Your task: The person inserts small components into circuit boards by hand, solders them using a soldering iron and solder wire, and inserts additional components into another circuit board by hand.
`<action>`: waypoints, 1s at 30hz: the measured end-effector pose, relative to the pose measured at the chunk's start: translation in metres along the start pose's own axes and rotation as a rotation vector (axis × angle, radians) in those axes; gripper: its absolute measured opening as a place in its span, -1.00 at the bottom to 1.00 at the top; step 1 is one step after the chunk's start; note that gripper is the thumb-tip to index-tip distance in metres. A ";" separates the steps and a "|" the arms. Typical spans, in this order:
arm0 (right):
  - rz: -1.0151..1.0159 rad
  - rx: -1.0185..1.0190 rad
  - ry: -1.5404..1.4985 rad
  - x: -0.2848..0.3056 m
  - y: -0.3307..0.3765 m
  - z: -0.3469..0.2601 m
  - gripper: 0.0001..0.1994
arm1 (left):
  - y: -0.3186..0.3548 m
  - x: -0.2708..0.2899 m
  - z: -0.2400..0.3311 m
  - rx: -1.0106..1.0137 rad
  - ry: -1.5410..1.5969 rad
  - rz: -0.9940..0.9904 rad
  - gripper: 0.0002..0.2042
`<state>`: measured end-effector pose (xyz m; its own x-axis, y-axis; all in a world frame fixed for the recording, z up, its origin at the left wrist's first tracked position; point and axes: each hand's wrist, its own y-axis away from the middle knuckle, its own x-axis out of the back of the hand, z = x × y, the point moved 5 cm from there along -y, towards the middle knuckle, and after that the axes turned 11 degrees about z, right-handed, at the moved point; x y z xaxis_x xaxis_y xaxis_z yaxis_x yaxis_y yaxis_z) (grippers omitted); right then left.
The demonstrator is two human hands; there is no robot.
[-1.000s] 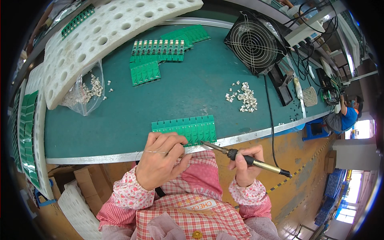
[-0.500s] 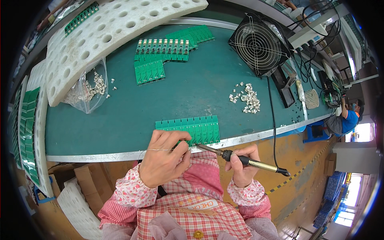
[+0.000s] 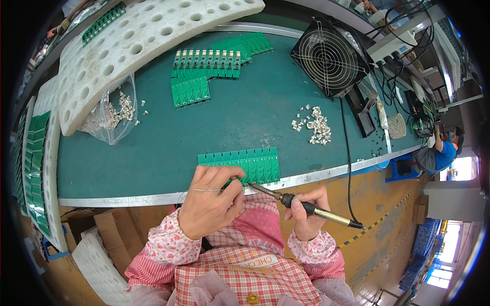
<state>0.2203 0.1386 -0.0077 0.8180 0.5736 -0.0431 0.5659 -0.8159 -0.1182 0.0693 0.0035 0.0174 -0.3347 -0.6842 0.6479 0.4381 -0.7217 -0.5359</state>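
A green circuit board panel (image 3: 258,162), scored into several strips, lies at the table's front edge. My left hand (image 3: 210,209) rests over its left part, fingers curled and pinching a thin solder wire (image 3: 206,190) that runs across the hand. In my right hand (image 3: 306,222) is a soldering iron (image 3: 329,215) with a black and gold handle, gripped between thumb and fingers. Its tip points left and reaches the pins along the panel's near edge, close to my left fingertips. Whether the tip touches a pin is too small to tell.
Small white connectors (image 3: 320,127) lie heaped at the right; more fill a clear plastic bag (image 3: 113,120) at the left. More green panels (image 3: 191,91) sit farther back. A black fan (image 3: 329,58), a trailing cord (image 3: 348,153) and white perforated foam (image 3: 148,38) border the work area.
My right hand has shifted slightly left, and the rear end of the soldering iron has dropped a little. My left hand stays nearly still on the panel.
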 end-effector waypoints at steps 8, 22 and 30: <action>0.028 0.061 0.056 0.004 0.004 -0.003 -0.80 | 0.002 0.000 0.000 -0.001 0.000 -0.003 -0.84; -0.498 0.848 0.679 -0.047 0.011 -0.034 -0.60 | 0.025 0.025 0.029 -0.086 -0.075 0.077 -0.79; -0.334 0.743 0.618 -0.035 0.001 -0.037 -0.62 | 0.035 0.047 0.004 0.128 -0.070 0.094 -0.76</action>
<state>0.1960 0.1149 0.0300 0.6589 0.4546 0.5993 0.7400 -0.2491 -0.6247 0.0727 -0.0531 0.0314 -0.2301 -0.7362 0.6365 0.5688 -0.6324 -0.5258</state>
